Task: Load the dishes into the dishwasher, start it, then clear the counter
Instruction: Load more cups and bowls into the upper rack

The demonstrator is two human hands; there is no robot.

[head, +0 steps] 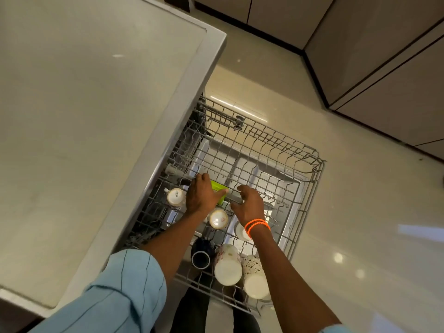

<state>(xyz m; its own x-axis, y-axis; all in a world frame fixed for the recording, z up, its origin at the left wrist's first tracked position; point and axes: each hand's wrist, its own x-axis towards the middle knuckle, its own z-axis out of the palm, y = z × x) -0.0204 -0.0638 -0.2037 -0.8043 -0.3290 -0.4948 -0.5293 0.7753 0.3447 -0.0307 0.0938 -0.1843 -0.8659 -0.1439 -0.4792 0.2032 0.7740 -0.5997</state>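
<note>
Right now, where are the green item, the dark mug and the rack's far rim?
green item [217, 186], head view, on its bright top face beside the left hand.
dark mug [200, 259], head view, on its pale open rim.
rack [319, 162], head view, on the wire of its far right corner.

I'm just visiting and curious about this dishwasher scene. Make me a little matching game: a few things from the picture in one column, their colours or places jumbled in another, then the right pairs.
Things:
1. Item gripped by the left hand
2. Bands on the right wrist
3. Dark mug
4. Counter

Descriptions:
A. Orange
B. Pale, left of the pulled-out rack
C. Bright green
D. Lying in the rack's near part, beside two white cups

Pairs: 1-C, 2-A, 3-D, 4-B
</note>
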